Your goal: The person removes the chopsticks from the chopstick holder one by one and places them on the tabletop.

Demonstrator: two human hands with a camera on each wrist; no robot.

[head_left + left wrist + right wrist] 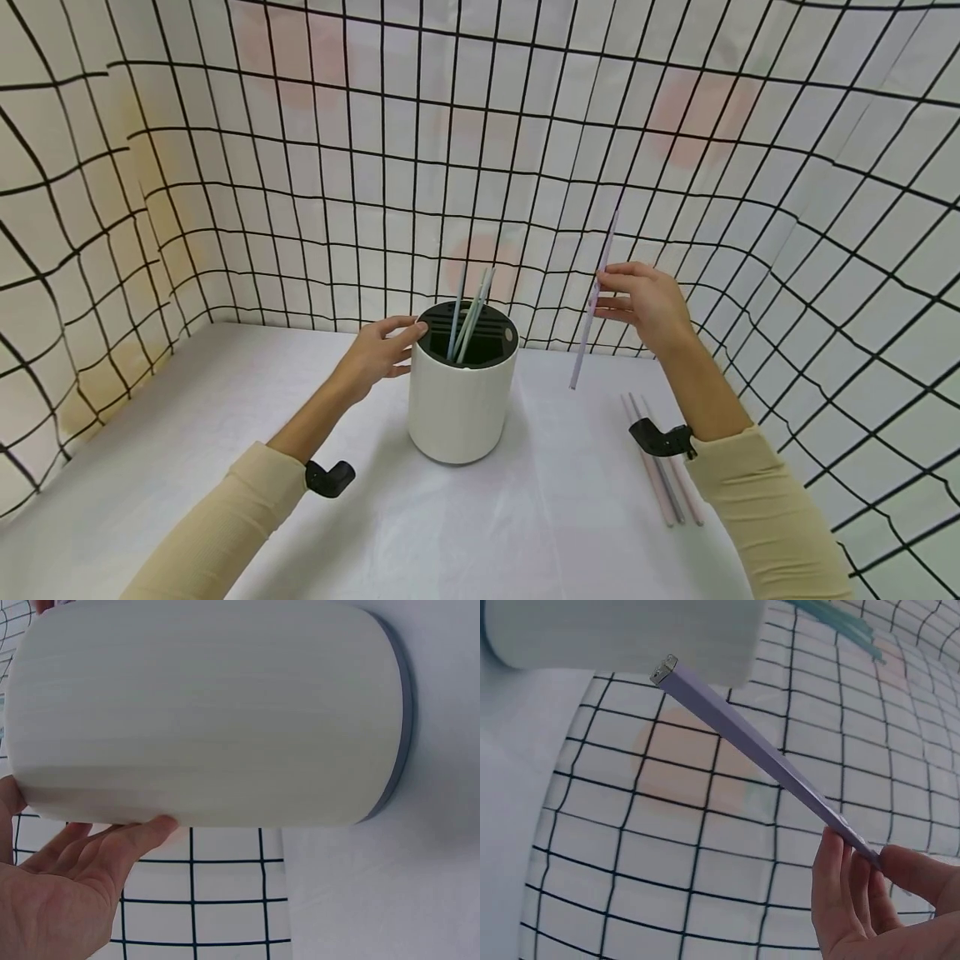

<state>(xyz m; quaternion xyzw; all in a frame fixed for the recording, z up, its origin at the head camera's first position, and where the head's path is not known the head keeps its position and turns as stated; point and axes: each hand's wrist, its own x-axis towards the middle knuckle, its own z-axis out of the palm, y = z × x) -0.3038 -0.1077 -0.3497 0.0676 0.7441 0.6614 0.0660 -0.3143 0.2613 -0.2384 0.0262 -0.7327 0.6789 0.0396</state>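
Observation:
A white cylindrical holder [461, 400] with a dark slotted top stands mid-table; several pale green and blue chopsticks [468, 321] stick out of it. My left hand [378, 354] rests against its upper left side, fingers straight along the wall [112, 847] of the holder [210, 712]. My right hand [648, 304] is raised to the right of the holder and pinches a lilac chopstick [596, 304], held nearly upright in the air. In the right wrist view the chopstick [757, 746] runs from the fingers [847, 874] toward the holder [622, 634].
Three more sticks [663, 471], pink and grey, lie on the white table [555, 517] beside my right forearm. A wall of white cloth with a black grid [480, 150] closes in the table at the back and on both sides.

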